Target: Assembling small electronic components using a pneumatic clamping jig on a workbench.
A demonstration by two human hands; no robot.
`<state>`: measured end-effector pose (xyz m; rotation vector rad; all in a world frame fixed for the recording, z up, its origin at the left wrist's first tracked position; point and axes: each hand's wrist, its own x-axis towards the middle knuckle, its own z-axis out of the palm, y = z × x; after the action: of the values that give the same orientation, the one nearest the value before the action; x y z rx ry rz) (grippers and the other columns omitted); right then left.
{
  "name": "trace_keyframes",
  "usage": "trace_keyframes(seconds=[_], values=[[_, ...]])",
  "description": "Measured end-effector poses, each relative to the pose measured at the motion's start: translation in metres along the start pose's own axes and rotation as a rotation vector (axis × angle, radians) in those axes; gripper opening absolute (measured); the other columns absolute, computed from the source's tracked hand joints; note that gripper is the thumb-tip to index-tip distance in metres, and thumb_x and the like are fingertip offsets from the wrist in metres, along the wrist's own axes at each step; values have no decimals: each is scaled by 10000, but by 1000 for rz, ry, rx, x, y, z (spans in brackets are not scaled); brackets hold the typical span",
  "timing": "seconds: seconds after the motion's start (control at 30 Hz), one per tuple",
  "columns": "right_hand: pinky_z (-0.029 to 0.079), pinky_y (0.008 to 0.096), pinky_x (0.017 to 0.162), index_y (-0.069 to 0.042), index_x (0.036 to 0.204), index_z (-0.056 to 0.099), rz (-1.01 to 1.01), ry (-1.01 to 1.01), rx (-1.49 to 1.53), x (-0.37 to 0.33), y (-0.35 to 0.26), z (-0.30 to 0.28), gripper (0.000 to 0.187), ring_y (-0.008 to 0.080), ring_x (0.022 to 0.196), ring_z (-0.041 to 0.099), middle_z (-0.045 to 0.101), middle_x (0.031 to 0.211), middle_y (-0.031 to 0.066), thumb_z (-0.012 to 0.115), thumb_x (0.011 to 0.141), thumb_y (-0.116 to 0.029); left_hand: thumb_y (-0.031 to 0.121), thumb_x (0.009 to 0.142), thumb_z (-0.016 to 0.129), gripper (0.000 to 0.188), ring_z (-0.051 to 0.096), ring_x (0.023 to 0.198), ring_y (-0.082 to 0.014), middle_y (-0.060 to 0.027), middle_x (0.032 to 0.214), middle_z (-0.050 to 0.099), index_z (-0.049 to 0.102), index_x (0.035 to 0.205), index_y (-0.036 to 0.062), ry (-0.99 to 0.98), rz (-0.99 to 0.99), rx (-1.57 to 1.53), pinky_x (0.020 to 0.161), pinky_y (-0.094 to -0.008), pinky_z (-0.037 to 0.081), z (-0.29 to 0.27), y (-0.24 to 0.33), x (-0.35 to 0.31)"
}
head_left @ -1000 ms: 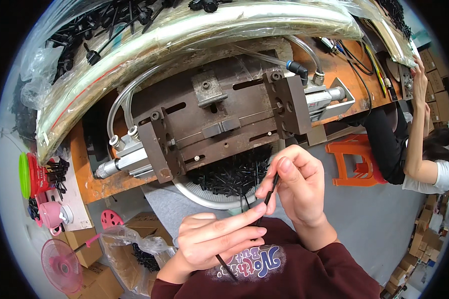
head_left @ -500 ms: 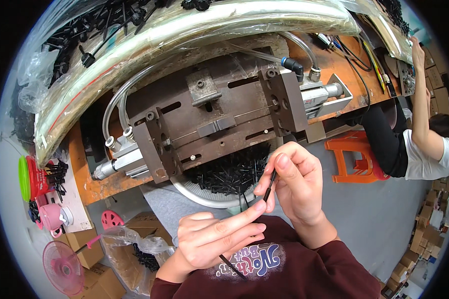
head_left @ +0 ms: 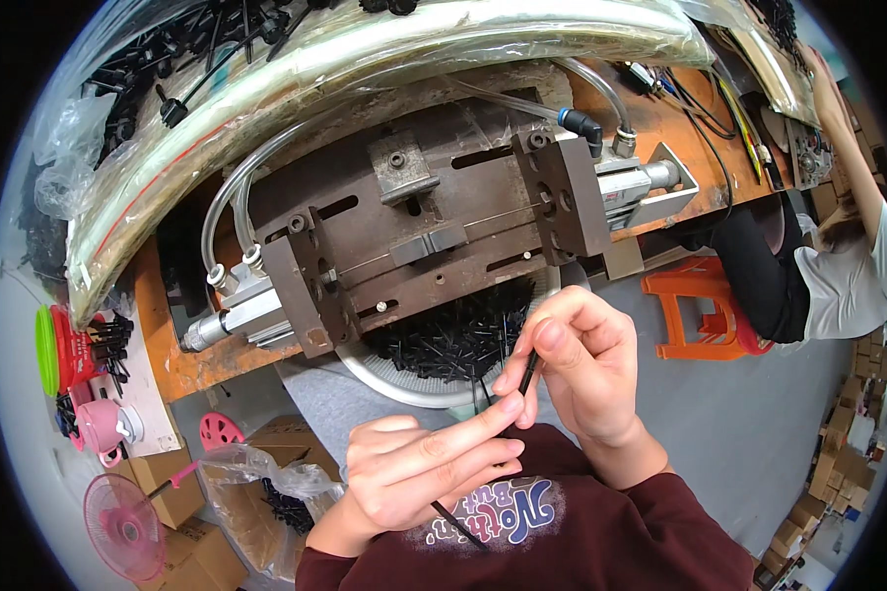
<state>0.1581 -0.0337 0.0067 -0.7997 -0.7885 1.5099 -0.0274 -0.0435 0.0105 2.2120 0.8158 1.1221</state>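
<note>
My left hand (head_left: 426, 471) is closed round a thin black rod (head_left: 455, 522), whose lower end sticks out below the palm toward my shirt. My right hand (head_left: 581, 369) pinches a short black stick-like piece (head_left: 529, 372) between thumb and fingers. Its lower end meets the tips of my left fingers, and I cannot tell whether it and the rod are one part. Just beyond my hands is a round pale basket (head_left: 389, 387) heaped with small black rod-like parts (head_left: 453, 330). Above it stands a brown metal fixture (head_left: 414, 286) with a small split block (head_left: 429, 246) at its middle.
Air cylinders (head_left: 256, 310) with clear hoses flank the fixture on an orange workbench (head_left: 202, 369). A plastic-wrapped ledge runs behind. An orange stool (head_left: 695, 305) and another person (head_left: 843, 266) are at right. A pink fan (head_left: 123, 527) and a plastic-lined box (head_left: 266, 492) stand lower left.
My right fingers have shifted slightly down and left, closer to my left fingertips, covering more of the black piece. At right, the other person has leaned and raised an arm.
</note>
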Motion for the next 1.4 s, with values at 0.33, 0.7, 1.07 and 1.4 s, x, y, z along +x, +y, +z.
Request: trace_keyframes(seconds=[0.33,0.7,1.07,1.4], values=[[502,223,507,37,945,607,39,-9,-19,0,1,-1,119,123,558,629,683,797,149,564,954,-74,232,624,850,273,516,462,-52,-67,1025,724,759,861,131,2,4,60,422,-198,322,0,1,0],[484,240,491,40,972,604,-240,161,-55,5,-5,-12,184,147,528,596,667,827,176,534,974,-130,164,646,839,277,564,524,-38,-85,1069,708,757,906,113,96,3,64,442,-185,379,-1,0,5],[474,218,482,47,993,594,-230,129,-140,-7,12,5,158,150,565,567,587,885,146,617,918,-90,58,633,839,321,671,773,-182,-80,950,670,737,937,56,325,-186,100,632,-271,567,-34,4,-8],[567,305,592,48,990,574,-125,1,-114,-5,22,31,134,237,640,682,676,893,227,617,862,44,-40,647,820,314,395,488,15,-96,1005,714,715,936,25,592,-395,-139,443,-162,299,-67,-11,-44]])
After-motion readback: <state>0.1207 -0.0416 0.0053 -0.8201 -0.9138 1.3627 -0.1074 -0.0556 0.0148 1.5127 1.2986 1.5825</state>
